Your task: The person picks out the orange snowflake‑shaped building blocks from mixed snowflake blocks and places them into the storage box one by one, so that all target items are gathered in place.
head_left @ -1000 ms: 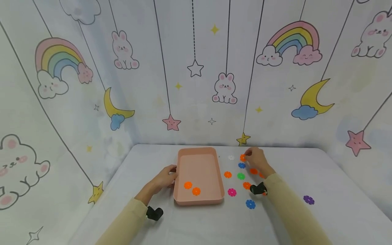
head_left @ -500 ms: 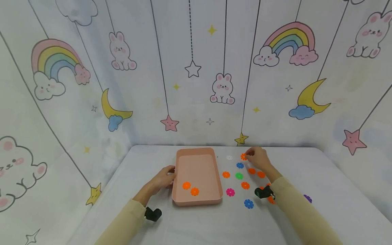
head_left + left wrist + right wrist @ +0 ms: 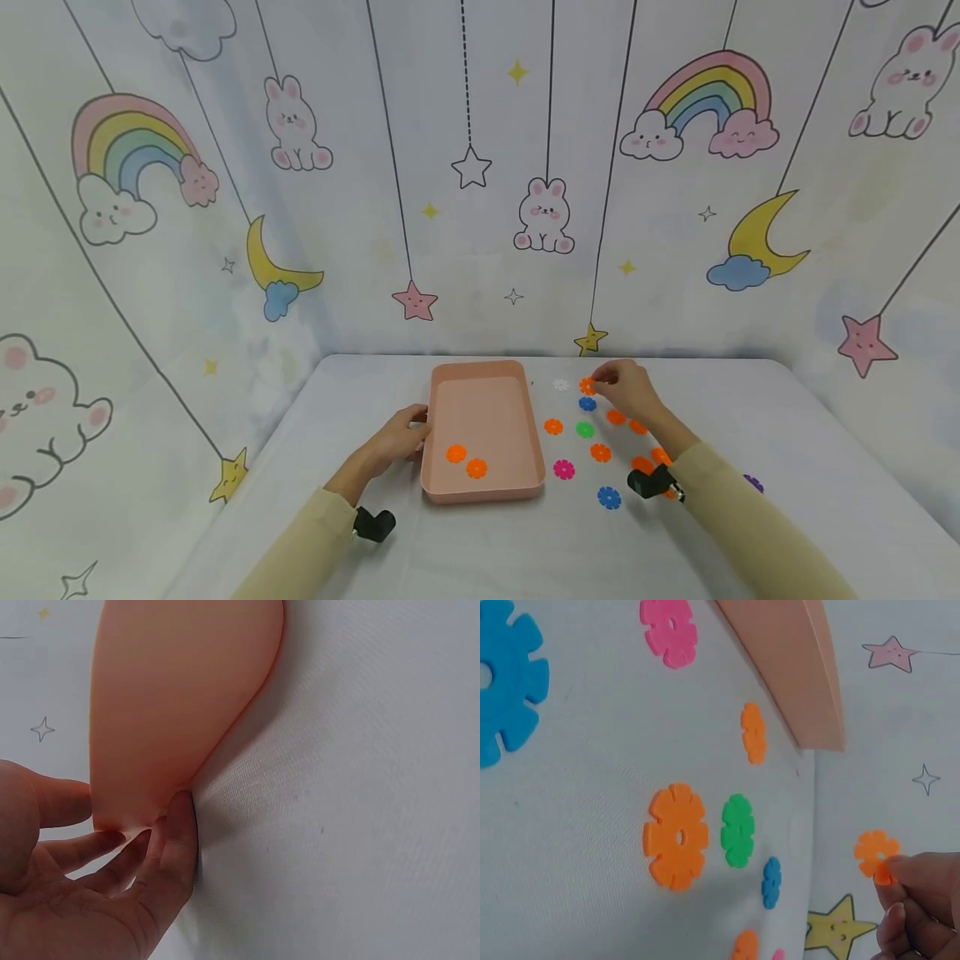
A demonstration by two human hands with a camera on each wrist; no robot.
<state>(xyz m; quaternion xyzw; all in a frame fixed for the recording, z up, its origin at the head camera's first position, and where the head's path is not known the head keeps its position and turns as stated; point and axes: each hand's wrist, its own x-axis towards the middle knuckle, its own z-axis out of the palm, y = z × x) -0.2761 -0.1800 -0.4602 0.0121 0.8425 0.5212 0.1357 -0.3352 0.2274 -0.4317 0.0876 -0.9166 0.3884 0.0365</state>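
My right hand (image 3: pixel 628 392) pinches an orange plastic snowflake disc (image 3: pixel 876 851) between thumb and fingertips at the back of the table. Another bit of orange shows at the fingertips in the right wrist view. Just in front of that hand lies a blue snowflake disc (image 3: pixel 587 404), with a white one (image 3: pixel 561 385) to its left. My left hand (image 3: pixel 397 433) holds the left side of a shallow pink tray (image 3: pixel 483 408); in the left wrist view its thumb lies at the rim and the fingers against the outer wall. Two orange discs (image 3: pixel 476 468) lie inside the tray, near its front.
Right of the tray, several more discs are spread on the white cloth: green (image 3: pixel 585 430), pink (image 3: pixel 564 470), blue (image 3: pixel 609 498) and orange (image 3: pixel 600 452). A purple one (image 3: pixel 753 483) is partly behind the right sleeve. A patterned wall (image 3: pixel 480 325) borders the table's back.
The right hand has shifted slightly left with the orange disc, and its forearm has swung right, uncovering more orange discs. The left hand stays on the tray.
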